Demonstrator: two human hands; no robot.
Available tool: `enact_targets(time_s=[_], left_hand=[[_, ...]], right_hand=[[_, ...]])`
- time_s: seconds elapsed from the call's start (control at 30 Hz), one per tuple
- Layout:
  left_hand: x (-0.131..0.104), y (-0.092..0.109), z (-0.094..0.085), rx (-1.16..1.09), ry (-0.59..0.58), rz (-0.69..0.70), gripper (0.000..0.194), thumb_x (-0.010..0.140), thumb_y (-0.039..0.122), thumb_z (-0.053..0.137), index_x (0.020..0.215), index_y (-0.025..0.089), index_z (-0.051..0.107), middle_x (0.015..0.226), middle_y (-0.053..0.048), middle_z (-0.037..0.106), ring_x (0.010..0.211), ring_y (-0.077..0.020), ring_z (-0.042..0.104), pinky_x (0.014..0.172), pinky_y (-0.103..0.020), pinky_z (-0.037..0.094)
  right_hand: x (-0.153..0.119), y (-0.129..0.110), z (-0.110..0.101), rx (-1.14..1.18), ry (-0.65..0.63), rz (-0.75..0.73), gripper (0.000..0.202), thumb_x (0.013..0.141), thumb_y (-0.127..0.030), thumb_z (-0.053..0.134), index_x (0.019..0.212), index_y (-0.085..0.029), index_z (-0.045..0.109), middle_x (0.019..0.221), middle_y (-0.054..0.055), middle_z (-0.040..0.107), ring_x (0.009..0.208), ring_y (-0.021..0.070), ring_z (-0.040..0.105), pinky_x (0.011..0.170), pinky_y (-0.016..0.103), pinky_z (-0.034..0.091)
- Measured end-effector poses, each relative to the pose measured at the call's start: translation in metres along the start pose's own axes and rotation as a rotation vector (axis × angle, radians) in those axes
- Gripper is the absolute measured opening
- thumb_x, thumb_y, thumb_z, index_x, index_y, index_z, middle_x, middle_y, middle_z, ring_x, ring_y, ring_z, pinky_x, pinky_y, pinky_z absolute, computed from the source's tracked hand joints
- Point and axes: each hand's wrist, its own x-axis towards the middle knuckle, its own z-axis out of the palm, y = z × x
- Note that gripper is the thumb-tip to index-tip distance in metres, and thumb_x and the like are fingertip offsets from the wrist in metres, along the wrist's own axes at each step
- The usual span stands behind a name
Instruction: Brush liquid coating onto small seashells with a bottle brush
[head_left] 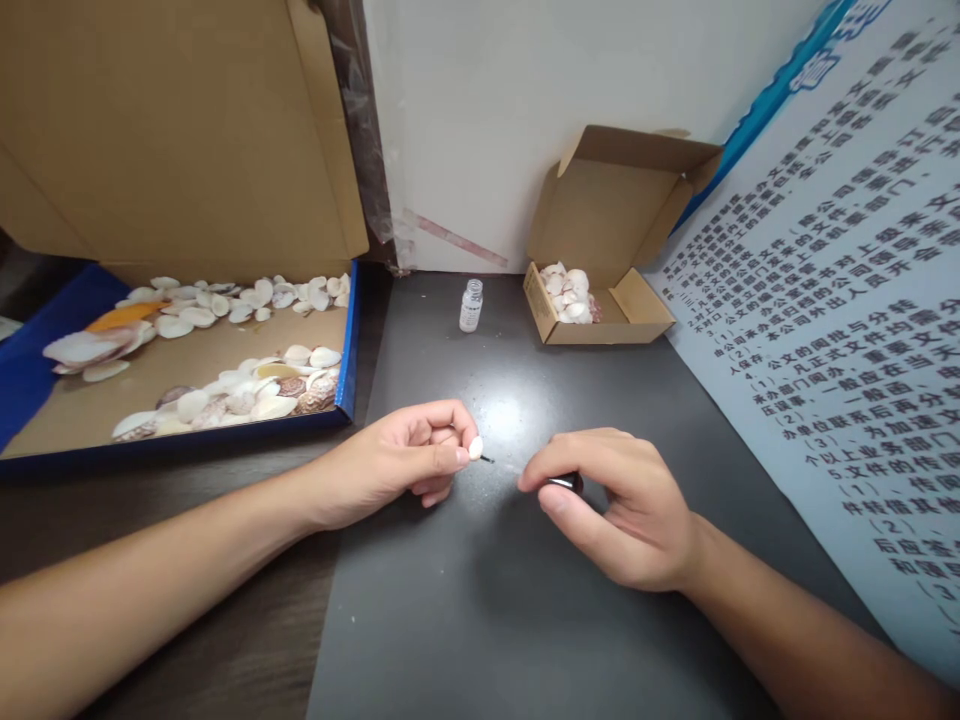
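My left hand (pixel 424 450) is closed, pinching a small white seashell (pixel 475 447) between thumb and forefinger. Opposite it, my right hand (pixel 611 505) grips a brush cap (pixel 564 482) with a glossy black handle, its stem pointing left. The dark brush tip (pixel 487 459) is at the lower edge of the shell; whether it touches cannot be made out. Behind both hands stands a small clear bottle (pixel 471 306), upright, with a whitish content and no cap on it.
Left stands an open blue-edged cardboard box (pixel 172 385) with rows of many shells. At the back right, a small open brown box (pixel 600 338) holds a pile of shells. A printed poster (pixel 847 330) leans along the right; a white panel (pixel 465 130) rises behind the grey mat (pixel 420 620).
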Motion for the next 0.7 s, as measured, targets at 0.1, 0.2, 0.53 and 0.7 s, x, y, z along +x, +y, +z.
enact_targets(time_s=[0.1, 0.2, 0.53, 0.7], left_hand=[[0.0, 0.0002, -0.0001, 0.008, -0.005, -0.001, 0.023, 0.087, 0.037, 0.068, 0.085, 0.018, 0.054, 0.056, 0.009, 0.038, 0.051, -0.0068, 0.035, 0.051, -0.019, 0.035], [0.0001, 0.0005, 0.0003, 0.012, 0.004, -0.007, 0.024, 0.087, 0.037, 0.068, 0.085, 0.018, 0.054, 0.056, 0.009, 0.038, 0.051, -0.0068, 0.034, 0.05, -0.02, 0.034], [0.0005, 0.0008, 0.001, 0.017, 0.006, -0.008, 0.024, 0.087, 0.037, 0.068, 0.084, 0.018, 0.053, 0.055, 0.009, 0.036, 0.051, -0.0074, 0.034, 0.05, -0.02, 0.033], [0.0005, 0.0012, 0.0009, 0.018, 0.006, -0.01, 0.024, 0.087, 0.038, 0.068, 0.084, 0.018, 0.054, 0.056, 0.009, 0.036, 0.051, -0.0073, 0.034, 0.05, -0.02, 0.033]], right_hand=[[-0.0005, 0.0007, -0.0007, 0.048, 0.0, -0.03, 0.014, 0.09, -0.013, 0.049, 0.089, -0.018, 0.062, 0.065, -0.001, 0.064, 0.053, 0.0097, 0.056, 0.053, 0.021, 0.045], [-0.0003, 0.0007, -0.0005, -0.012, -0.002, 0.03, 0.014, 0.09, -0.013, 0.05, 0.085, -0.018, 0.062, 0.065, -0.002, 0.064, 0.05, 0.0087, 0.054, 0.05, 0.02, 0.044], [-0.0015, -0.0001, -0.0013, -0.046, 0.011, 0.084, 0.017, 0.093, -0.017, 0.048, 0.083, -0.018, 0.062, 0.063, -0.001, 0.063, 0.053, 0.0105, 0.056, 0.051, 0.022, 0.043], [-0.0014, 0.0001, -0.0007, -0.096, 0.012, 0.134, 0.018, 0.092, -0.017, 0.049, 0.079, -0.018, 0.061, 0.065, 0.0, 0.066, 0.053, 0.0102, 0.057, 0.049, 0.022, 0.041]])
